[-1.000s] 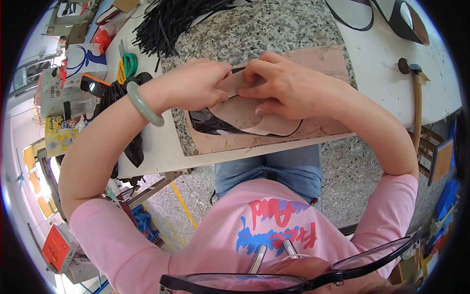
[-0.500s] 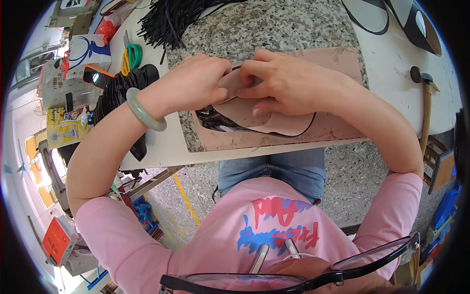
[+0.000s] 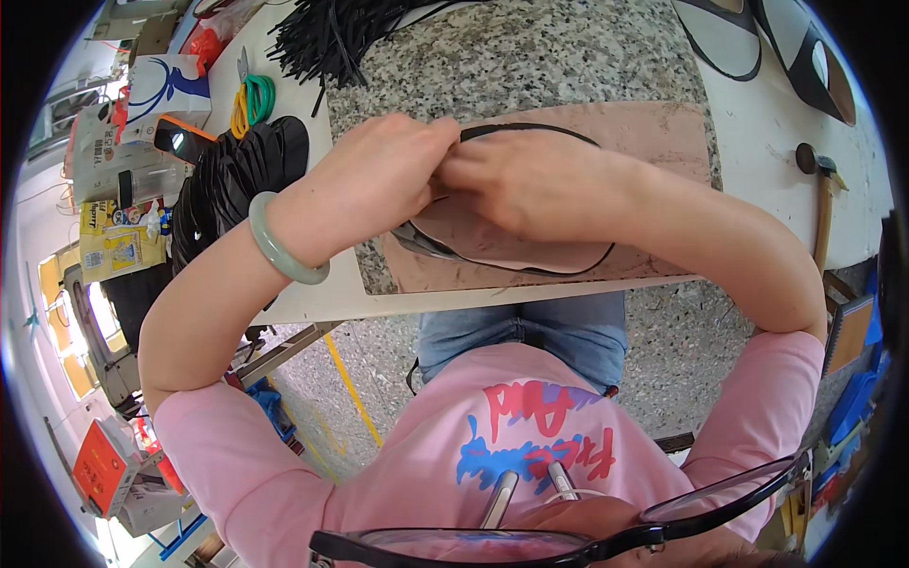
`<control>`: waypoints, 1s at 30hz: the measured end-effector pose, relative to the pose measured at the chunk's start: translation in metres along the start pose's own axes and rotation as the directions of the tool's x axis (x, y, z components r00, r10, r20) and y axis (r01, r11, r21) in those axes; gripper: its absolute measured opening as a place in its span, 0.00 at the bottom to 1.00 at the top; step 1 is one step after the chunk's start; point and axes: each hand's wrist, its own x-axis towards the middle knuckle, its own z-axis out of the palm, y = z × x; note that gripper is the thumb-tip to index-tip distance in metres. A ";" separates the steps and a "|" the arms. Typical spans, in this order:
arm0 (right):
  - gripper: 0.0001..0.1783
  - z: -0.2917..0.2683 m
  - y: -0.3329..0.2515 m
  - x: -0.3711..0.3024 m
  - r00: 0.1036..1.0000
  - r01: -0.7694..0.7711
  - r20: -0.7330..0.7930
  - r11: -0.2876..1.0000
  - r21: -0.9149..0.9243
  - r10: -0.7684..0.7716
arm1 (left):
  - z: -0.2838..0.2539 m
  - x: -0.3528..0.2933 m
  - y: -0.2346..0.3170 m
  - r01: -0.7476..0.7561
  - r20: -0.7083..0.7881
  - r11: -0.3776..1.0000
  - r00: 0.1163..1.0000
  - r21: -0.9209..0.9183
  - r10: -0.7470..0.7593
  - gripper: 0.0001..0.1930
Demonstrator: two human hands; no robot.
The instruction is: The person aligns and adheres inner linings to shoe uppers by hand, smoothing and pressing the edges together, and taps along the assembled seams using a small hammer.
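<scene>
A sole-shaped shoe piece (image 3: pixel 530 254), pale pink inside with a black edge, lies on the pink board (image 3: pixel 653 265). At its left end a glossy black part shows, partly covered by my hands. My left hand (image 3: pixel 398 170), with a green bangle on the wrist, is closed at that end, its fingers curled down onto the piece. My right hand (image 3: pixel 530 185) is bent over the middle of the piece. Its fingers are curled together and meet the left fingertips. What they pinch is hidden, and the hand is slightly blurred.
Beneath the board is a speckled stone slab (image 3: pixel 530 57). Black strips (image 3: pixel 327 43) lie at its far left. Scissors (image 3: pixel 251 99) and a stack of black pieces (image 3: pixel 241 175) are on the left. A hammer (image 3: pixel 826 204) and black-edged shoe parts (image 3: pixel 724 43) lie on the right.
My right hand has moved left, and its spread fingers have closed in against my left fingertips. More of the shoe piece's far black edge shows. The view has shifted slightly.
</scene>
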 end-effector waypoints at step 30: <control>0.21 0.001 -0.023 0.008 0.999 0.049 0.010 0.993 -0.111 -0.048 | 0.081 -0.072 0.012 -0.226 -0.567 0.874 0.821 -0.431 -0.067 0.39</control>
